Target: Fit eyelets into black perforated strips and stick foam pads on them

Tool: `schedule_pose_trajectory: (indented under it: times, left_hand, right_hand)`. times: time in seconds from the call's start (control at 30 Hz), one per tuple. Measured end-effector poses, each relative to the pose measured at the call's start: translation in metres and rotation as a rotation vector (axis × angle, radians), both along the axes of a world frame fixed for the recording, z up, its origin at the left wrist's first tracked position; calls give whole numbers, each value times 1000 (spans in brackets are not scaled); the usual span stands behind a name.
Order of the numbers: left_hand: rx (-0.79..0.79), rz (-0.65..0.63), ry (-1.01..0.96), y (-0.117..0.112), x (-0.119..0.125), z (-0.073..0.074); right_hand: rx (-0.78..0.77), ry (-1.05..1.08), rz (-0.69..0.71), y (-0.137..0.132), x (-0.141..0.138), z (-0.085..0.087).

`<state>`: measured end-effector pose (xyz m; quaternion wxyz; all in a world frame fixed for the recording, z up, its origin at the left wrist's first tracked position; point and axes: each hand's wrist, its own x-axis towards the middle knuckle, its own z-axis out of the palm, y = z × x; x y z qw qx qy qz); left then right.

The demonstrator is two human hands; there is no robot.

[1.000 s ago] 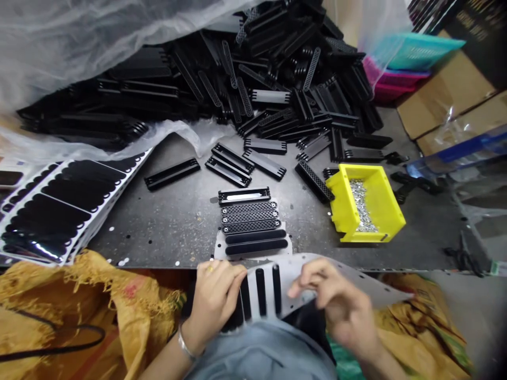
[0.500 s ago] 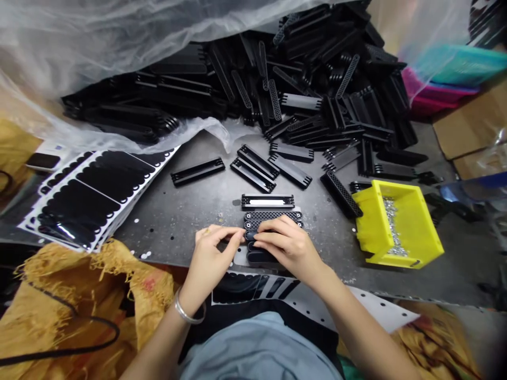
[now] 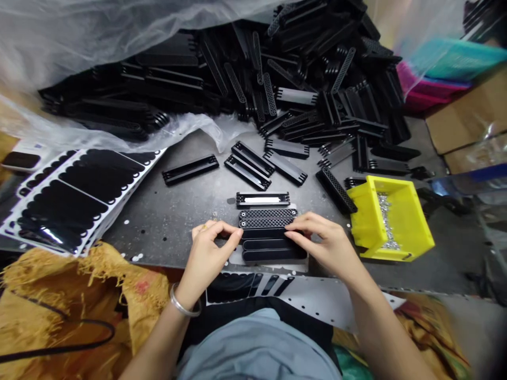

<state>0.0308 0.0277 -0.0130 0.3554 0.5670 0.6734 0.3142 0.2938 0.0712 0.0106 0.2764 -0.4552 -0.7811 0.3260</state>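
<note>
A thin black sticker (image 3: 263, 233) stretches between my hands, over one of several long black plastic parts lined up side by side. My left hand (image 3: 213, 248) pinches its left end with thumb and forefinger. At the opposite end, my right hand (image 3: 322, 237) is closed in a pinch on it. Two parts with a mesh-patterned face (image 3: 267, 218) lie just behind the sticker, small screws or holes showing at their ends. On the near side are two smooth-faced black parts (image 3: 273, 256). Farther back, a black part (image 3: 263, 199) shows a white strip inside.
A yellow bin (image 3: 422, 221) of small metal pieces stands at the right. Black sticker sheets (image 3: 79, 195) are stacked at left, and another sheet (image 3: 309, 298) lies by my lap. Loose black parts (image 3: 190, 170) lie behind, before a large heap (image 3: 309, 68) under clear plastic (image 3: 99, 31).
My right hand has slid right along the sticker to its far end, uncovering the middle. My left hand stays at the left end. The whole view has shifted slightly.
</note>
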Motion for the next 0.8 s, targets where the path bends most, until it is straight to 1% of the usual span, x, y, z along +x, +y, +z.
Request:
schedule_pose_trajectory:
  times: [0.03,0.13,0.27,0.3,0.37,0.43,0.47,0.5,0.57,0.63,0.7,0.77,0.8]
  left_hand:
    - [6,2,1,0,0,0]
    - [18,-4,-1,1,-2,-2]
    - [20,-26,-3,6,-3,-4]
    - [22,-32,-1,6,-3,-4]
    - [35,-39,19,3,-6,-2]
    - [57,-52,83,-8,-9,2]
    - [70,-81,129,-16,-11,4]
    - [82,-134,176,-25,-11,6]
    - [100,-289,222,-43,-10,9]
    - [96,-412,169,-56,-4,10]
    - [69,-425,62,-62,3,10]
    - [42,-374,-47,-60,8,10]
    - [35,-336,-96,-58,9,10]
  right_hand:
    - [-18,38,-7,0,5,-2]
    - [13,106,-18,1,8,-9]
    - [11,123,34,3,6,-17]
    - [30,118,40,3,7,-17]
    - [133,88,14,-1,9,-15]
    - [265,47,-75,-13,11,-10]
    - [303,38,-118,-23,11,-7]
    - [302,42,-136,-35,10,-5]
    - [219,73,-78,-60,1,-3]
    - [167,81,48,-83,-13,-6]
    - [217,63,106,-98,-28,-14]
    - [251,70,79,-105,-34,-20]
    - [237,93,70,-107,-34,-22]
